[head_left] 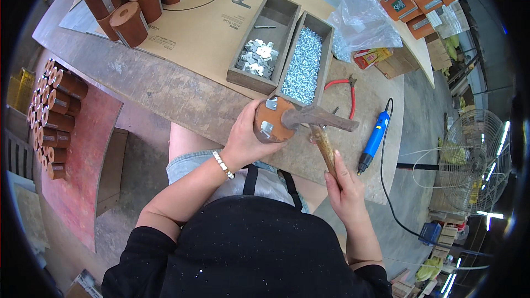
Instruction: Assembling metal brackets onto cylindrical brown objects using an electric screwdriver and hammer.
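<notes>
My left hand [247,140] is wrapped round a brown cylinder [274,111] with two small metal clips on its end face. In my right hand [345,186] is the wooden handle of a hammer [326,117]; the hammer's head lies over the right side of the cylinder's end, and whether it touches cannot be told. Just beyond, a wooden box of silver screws [302,65] stands beside a wooden box of flat metal brackets [259,58]. To the right of the hammer lie red-handled pliers [352,95] and a blue electric screwdriver [375,138] with a black cord.
Brown cylinders with metal strips [130,22] are stacked at the far left of the table. More cylinders [58,116] pile on a red board [91,171] at left. A clear plastic bag [367,22] and brown boxes [400,4] sit far right. A fan [473,160] stands at right.
</notes>
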Demonstrator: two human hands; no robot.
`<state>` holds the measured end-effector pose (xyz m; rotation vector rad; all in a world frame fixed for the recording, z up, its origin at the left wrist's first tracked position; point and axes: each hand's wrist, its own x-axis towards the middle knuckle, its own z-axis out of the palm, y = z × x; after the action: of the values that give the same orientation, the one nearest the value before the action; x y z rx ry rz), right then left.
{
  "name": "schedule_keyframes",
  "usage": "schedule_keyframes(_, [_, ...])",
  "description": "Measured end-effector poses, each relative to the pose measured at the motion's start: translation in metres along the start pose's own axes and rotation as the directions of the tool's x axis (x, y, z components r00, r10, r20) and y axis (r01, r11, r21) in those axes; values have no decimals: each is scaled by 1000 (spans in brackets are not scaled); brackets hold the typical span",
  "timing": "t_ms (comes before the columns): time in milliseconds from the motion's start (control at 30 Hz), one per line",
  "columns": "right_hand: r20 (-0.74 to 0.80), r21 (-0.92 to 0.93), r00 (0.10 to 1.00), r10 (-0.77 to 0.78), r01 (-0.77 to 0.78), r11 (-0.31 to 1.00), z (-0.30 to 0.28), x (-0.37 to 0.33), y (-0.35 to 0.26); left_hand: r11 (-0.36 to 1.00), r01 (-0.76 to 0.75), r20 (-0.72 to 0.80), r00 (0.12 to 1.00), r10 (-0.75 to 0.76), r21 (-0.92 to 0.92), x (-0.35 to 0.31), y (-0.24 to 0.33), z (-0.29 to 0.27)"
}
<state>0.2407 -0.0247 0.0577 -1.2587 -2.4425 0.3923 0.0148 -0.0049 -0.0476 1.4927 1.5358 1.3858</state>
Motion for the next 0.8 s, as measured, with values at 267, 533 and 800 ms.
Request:
schedule_keyframes(267, [-93, 33, 996, 4, -1, 999, -3, 2, -5, 1000, -28, -11, 1000, 29, 11, -1, 0, 0])
schedule_keyframes(533, [-217, -73, 967, -133, 120, 990, -27, 33, -18, 1000, -18, -1, 1000, 18, 17, -3, -1, -2])
schedule_keyframes(800, [-174, -57, 971, -165, 157, 986, -15, 36, -24, 997, 28, 48, 999, -24, -72, -1, -1, -2])
